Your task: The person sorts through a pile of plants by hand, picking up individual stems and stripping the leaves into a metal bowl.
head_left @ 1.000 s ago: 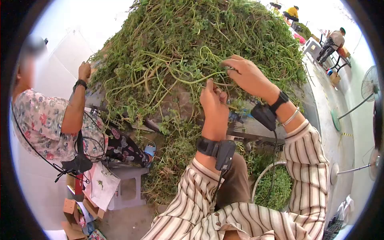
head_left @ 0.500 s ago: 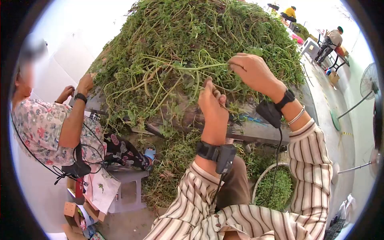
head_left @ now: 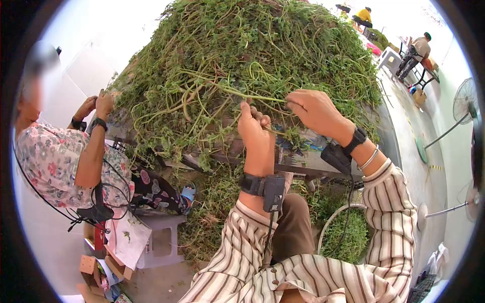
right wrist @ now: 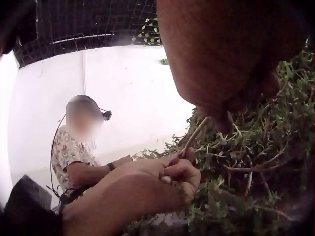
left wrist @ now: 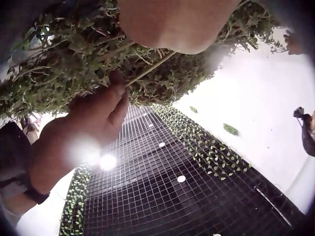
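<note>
Both hands have shifted since the earlier frame: the left hand has moved leftward to meet the green stem, and the right hand has come lower with the stem's right end. At far left, a seated person in a flowered shirt raises both hands at the edge of the plant pile; what they hold cannot be told. Below that person are cardboard boxes and a grey stool. Next, loose plants lie on the floor. At centre, the left hand pinches the stem at the thumb tip, its other fingers curled. The stem lies in front of the pile and spans the gap between the hands. To its right, the right hand pinches the stem between thumb and fingertips. Below, a round basket contains cut greens. The table carries the pile. At far right stands a fan.
</note>
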Demonstrator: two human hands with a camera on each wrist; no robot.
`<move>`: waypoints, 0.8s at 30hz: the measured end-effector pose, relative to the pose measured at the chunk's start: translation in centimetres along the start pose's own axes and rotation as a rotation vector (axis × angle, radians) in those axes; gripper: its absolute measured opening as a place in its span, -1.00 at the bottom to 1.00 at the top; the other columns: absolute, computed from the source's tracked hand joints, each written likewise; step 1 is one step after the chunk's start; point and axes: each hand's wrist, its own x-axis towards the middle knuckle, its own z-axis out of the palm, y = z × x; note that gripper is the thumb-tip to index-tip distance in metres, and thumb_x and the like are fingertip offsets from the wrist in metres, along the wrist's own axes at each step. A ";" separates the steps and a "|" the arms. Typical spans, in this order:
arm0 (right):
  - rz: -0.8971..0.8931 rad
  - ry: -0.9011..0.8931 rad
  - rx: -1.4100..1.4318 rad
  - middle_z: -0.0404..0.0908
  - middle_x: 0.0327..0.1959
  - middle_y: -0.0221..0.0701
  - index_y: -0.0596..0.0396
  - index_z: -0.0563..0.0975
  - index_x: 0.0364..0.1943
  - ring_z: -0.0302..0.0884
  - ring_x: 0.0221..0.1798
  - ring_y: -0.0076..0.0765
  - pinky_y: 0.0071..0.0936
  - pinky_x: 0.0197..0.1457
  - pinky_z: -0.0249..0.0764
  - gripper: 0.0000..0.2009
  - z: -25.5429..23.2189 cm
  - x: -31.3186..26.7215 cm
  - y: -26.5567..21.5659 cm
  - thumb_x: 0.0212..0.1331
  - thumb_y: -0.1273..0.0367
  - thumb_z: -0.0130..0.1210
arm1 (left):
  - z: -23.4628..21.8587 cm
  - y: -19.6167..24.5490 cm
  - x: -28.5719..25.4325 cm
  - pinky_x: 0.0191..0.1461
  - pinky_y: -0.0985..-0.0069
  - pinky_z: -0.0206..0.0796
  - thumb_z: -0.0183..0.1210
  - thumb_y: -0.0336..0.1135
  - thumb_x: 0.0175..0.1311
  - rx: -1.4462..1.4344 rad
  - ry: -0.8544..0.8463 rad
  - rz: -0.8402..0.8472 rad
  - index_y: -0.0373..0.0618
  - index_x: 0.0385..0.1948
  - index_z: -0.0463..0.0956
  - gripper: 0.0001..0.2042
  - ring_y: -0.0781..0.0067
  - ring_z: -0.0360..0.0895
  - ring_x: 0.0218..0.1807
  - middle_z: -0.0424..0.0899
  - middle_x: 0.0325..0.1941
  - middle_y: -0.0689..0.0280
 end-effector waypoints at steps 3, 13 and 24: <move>0.022 0.030 0.016 0.48 -0.48 -0.16 0.18 0.47 -0.48 0.43 -0.32 0.06 -0.12 -0.24 0.35 -0.79 -0.2 0.5 0.6 0.10 0.30 -0.07 | 0.0 0.0 -0.2 -0.59 0.64 0.00 -0.13 -0.21 0.38 0.014 -0.027 0.000 -0.18 -0.15 0.38 -0.76 0.67 0.01 -0.66 0.20 -0.58 0.48; -0.007 -0.144 0.083 0.54 -0.38 -0.12 0.23 0.53 -0.25 0.48 -0.29 0.00 -0.23 -0.19 0.39 -0.72 0.3 5.5 0.0 0.10 0.29 -0.03 | 0.0 0.4 -0.9 -0.60 0.66 -0.03 -0.05 -0.21 0.34 0.025 -0.006 0.002 -0.09 -0.09 0.44 -0.76 0.70 0.00 -0.66 0.17 -0.60 0.52; -0.167 -0.180 -0.029 0.53 -0.49 -0.19 0.15 0.54 -0.42 0.46 -0.36 0.02 -0.14 -0.26 0.36 -0.80 3.1 7.8 -0.5 0.06 0.32 -0.06 | -0.2 0.9 -0.2 -0.60 0.68 -0.06 -0.04 -0.22 0.33 0.098 -0.017 0.017 -0.16 -0.16 0.45 -0.77 0.71 0.00 -0.67 0.19 -0.62 0.53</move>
